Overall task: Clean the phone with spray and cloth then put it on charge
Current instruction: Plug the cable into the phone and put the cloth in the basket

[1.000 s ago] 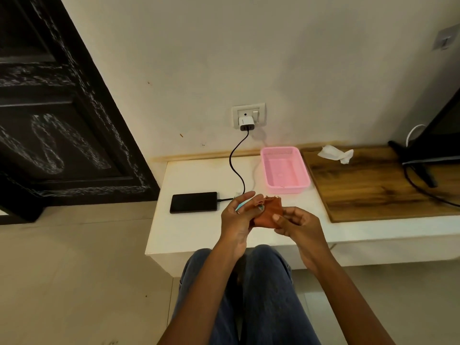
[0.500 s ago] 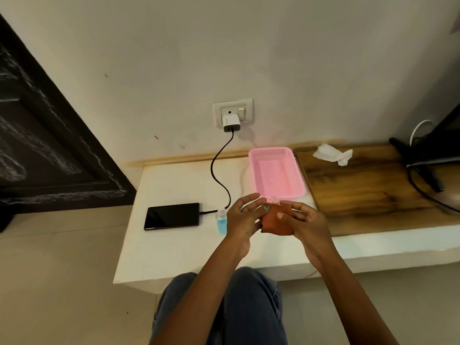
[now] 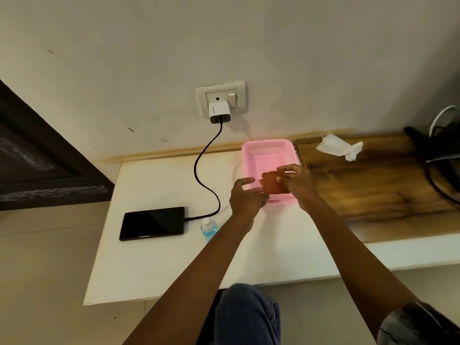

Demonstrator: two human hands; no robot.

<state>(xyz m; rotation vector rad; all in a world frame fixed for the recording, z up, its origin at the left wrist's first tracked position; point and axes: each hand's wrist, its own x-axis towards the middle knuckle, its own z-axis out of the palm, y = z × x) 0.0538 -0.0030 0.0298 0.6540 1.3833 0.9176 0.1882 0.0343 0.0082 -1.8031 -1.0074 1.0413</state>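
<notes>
A black phone (image 3: 153,223) lies flat on the white table (image 3: 154,265), with a black cable (image 3: 206,168) plugged into its right end. The cable runs up to a white charger (image 3: 219,112) in the wall socket (image 3: 221,98). A small blue spray bottle (image 3: 208,229) stands just right of the phone. My right hand (image 3: 295,181) pinches a folded orange-brown cloth (image 3: 272,183) over the pink basket (image 3: 267,150). My left hand (image 3: 245,197) hovers beside the cloth's left edge with fingers spread; its lower fingertips lie near the cloth's bottom.
A wooden board (image 3: 373,185) adjoins the table on the right, with a crumpled white tissue (image 3: 339,149) at its back. Dark equipment with cables (image 3: 440,155) stands at the far right. A dark door (image 3: 37,160) is on the left.
Both hands moved forward from the table's near edge to above the pink basket with the cloth. My left hand has opened away from the cloth; the spray bottle is now uncovered.
</notes>
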